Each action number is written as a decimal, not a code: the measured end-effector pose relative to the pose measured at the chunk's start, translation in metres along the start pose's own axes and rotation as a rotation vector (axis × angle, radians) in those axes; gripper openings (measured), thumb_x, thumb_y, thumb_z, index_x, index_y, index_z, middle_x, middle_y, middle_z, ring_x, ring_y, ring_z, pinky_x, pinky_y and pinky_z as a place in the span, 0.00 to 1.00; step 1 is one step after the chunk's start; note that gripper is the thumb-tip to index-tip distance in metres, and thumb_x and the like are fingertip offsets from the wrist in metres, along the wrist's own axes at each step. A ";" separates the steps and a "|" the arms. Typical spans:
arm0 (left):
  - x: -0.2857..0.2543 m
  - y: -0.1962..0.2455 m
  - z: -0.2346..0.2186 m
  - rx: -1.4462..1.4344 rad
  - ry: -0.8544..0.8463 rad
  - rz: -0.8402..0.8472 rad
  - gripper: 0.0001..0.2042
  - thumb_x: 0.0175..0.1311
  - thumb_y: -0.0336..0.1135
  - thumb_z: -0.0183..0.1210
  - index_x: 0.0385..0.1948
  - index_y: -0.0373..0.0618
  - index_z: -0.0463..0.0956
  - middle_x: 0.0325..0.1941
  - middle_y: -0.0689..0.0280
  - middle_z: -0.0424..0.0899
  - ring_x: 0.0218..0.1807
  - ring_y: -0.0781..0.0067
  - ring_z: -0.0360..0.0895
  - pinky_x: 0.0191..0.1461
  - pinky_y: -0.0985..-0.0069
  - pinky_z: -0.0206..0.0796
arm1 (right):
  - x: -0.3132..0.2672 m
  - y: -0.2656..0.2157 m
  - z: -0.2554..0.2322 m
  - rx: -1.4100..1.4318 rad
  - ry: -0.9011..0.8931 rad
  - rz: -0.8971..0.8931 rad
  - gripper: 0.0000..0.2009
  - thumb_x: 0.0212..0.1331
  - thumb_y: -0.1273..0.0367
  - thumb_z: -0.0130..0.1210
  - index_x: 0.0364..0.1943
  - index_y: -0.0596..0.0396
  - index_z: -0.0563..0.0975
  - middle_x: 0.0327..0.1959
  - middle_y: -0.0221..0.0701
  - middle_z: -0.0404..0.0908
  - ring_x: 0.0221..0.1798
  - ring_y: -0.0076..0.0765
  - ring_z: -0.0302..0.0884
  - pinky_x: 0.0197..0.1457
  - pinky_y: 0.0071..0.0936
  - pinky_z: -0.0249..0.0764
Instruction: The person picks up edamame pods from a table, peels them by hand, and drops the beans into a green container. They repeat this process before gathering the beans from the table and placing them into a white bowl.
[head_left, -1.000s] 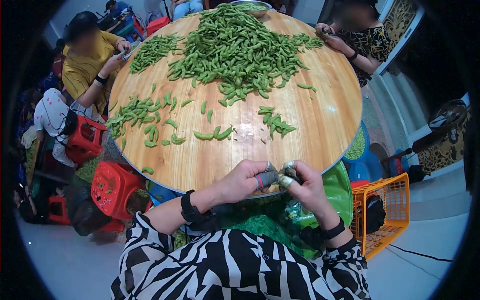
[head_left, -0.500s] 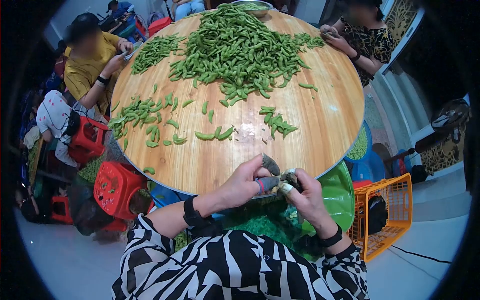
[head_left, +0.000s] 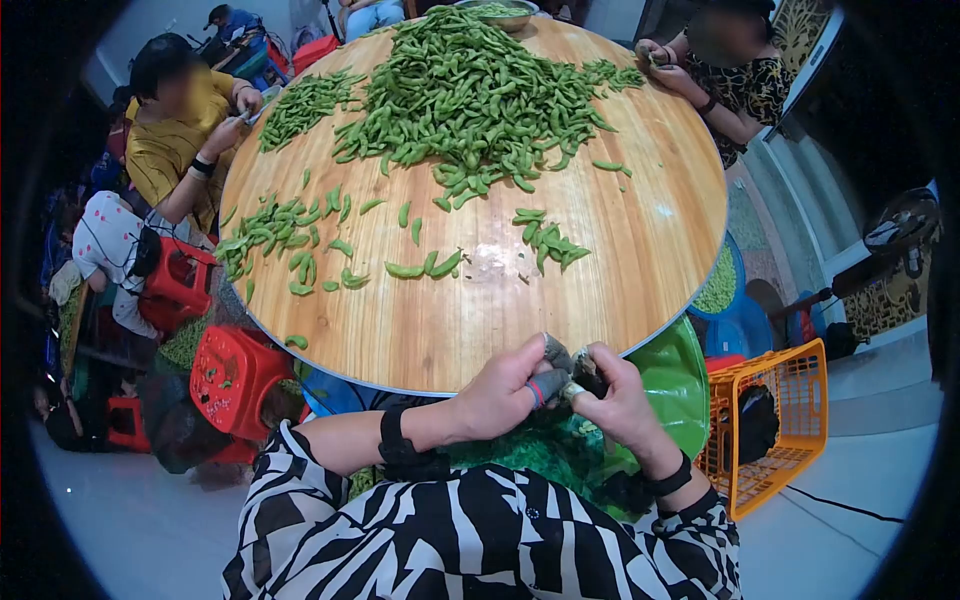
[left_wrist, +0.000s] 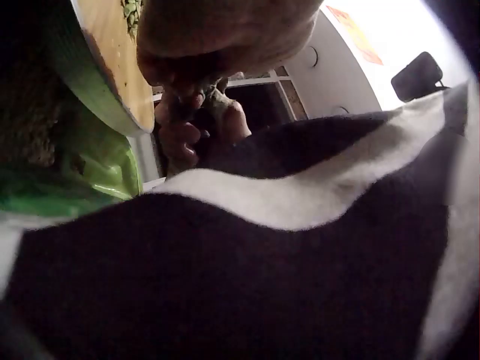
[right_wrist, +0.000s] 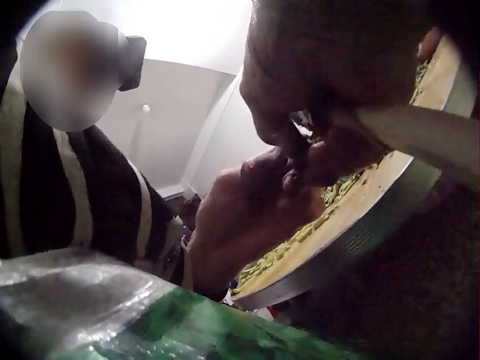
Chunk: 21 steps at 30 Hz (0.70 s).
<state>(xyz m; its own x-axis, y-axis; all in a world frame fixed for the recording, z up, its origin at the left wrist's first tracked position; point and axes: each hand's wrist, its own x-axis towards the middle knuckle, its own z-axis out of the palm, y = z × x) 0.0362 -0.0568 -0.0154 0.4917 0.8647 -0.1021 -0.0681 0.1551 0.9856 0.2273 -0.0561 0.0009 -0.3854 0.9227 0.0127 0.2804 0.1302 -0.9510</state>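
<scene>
My left hand (head_left: 508, 392) and right hand (head_left: 622, 398) meet fingertip to fingertip at the table's near edge. Dark grey covers wrap left fingers, one with a red band. Whitish wrapping shows on the right thumb. Between the tips, the left hand pinches a small pale-green bit that looks like a soybean pod, mostly hidden. A slim pale handle-like thing (right_wrist: 420, 133) juts from the right palm in the right wrist view; cannot tell its kind. Loose pods (head_left: 550, 243) lie just ahead, and a green plastic bag (head_left: 520, 450) hangs below the hands.
A big heap of soybean pods (head_left: 470, 100) covers the far middle of the round wooden table (head_left: 400, 335). More pods (head_left: 270, 225) lie at left. Two people sit across. Red stools (head_left: 230, 380) stand left; an orange crate (head_left: 770, 430) and blue tubs (head_left: 735, 325) stand right.
Half a second ago the left fingers were spread apart; now they have closed together against the right fingertips. Both hands have come slightly nearer my body. The loose pods ahead have stayed in place.
</scene>
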 end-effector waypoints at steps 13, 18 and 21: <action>-0.012 0.012 -0.099 1.379 0.363 0.508 0.08 0.54 0.29 0.60 0.34 0.39 0.73 0.28 0.55 0.74 0.29 0.52 0.72 0.31 0.62 0.64 | -0.013 -0.009 -0.013 -0.146 -0.284 -0.059 0.08 0.49 0.72 0.55 0.34 0.60 0.73 0.23 0.40 0.71 0.26 0.43 0.72 0.31 0.33 0.69; -0.003 0.012 -0.150 1.330 0.528 0.382 0.08 0.52 0.28 0.60 0.33 0.40 0.75 0.33 0.55 0.74 0.39 0.53 0.72 0.40 0.62 0.65 | -0.013 -0.012 -0.008 -0.216 -0.396 -0.106 0.10 0.50 0.72 0.54 0.38 0.59 0.73 0.26 0.42 0.72 0.29 0.50 0.73 0.34 0.36 0.70; 0.009 0.015 -0.157 1.259 0.524 0.328 0.07 0.53 0.29 0.60 0.33 0.40 0.75 0.34 0.56 0.74 0.43 0.52 0.71 0.46 0.63 0.66 | -0.013 -0.009 -0.006 -0.182 -0.370 -0.114 0.10 0.50 0.72 0.54 0.38 0.59 0.74 0.26 0.42 0.72 0.29 0.49 0.73 0.34 0.36 0.70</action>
<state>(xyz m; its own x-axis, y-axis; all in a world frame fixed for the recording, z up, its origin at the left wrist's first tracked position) -0.0967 0.0285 -0.0227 0.2091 0.8964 0.3908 0.8362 -0.3711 0.4038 0.2346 -0.0668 0.0106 -0.7028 0.7108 -0.0288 0.3559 0.3162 -0.8794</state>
